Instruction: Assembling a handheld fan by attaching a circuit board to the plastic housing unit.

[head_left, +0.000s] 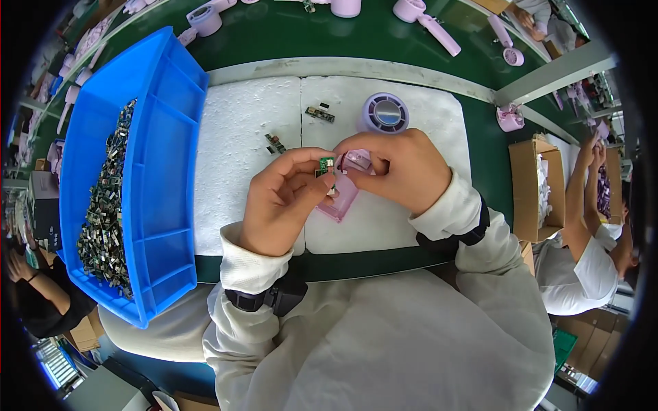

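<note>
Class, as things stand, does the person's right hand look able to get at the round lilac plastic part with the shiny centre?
Probably yes: the lilac part sits just beyond the right hand, with nothing visible between them, though that hand is busy at the translucent pink plastic shell.

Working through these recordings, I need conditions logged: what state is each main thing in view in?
Left hand: closed grip on green circuit board
Right hand: fingers at pink casing; exact grip unclear
Pink casing: partly hidden by hands
Loose boards: lying on white pad
Purple round part: vented face up
Blue bin: open, small boards piled inside
Cardboard box: open, white items inside
</note>
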A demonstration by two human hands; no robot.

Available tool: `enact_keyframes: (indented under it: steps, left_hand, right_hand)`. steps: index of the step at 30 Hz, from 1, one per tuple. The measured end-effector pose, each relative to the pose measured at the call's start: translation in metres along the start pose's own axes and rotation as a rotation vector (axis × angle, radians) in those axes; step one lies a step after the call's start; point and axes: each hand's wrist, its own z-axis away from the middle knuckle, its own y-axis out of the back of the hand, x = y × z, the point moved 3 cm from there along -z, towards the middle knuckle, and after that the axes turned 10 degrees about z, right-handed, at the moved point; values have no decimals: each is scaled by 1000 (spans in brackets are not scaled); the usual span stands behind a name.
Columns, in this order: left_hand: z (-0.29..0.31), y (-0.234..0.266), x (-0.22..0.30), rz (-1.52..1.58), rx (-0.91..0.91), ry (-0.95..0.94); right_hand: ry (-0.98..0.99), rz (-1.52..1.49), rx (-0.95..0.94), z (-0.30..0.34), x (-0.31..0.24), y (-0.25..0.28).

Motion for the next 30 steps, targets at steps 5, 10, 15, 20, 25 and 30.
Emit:
enact_keyframes:
  steps: [5, 10, 15, 20, 25, 30]
  left_hand:
    - [1, -6, -1, 27, -71, 65]
    - [4, -9, -3, -9, -75, 69]
    - [3, -6, 0, 7, -61, 40]
    - [0, -3, 0, 10, 22, -49]
    - [-2, -4, 4, -44, 152, -139]
    - [-6, -3, 4, -273, 163, -220]
  right_hand:
    - [149, 212, 21, 2, 7, -1]
    - [271, 38, 163, 5, 15, 0]
    - [175, -5, 175, -3, 16, -7]
    - [151, 16, 143, -3, 15, -6]
    - [85, -84, 105, -1, 10, 0]
    - [51, -150, 107, -1, 14, -4]
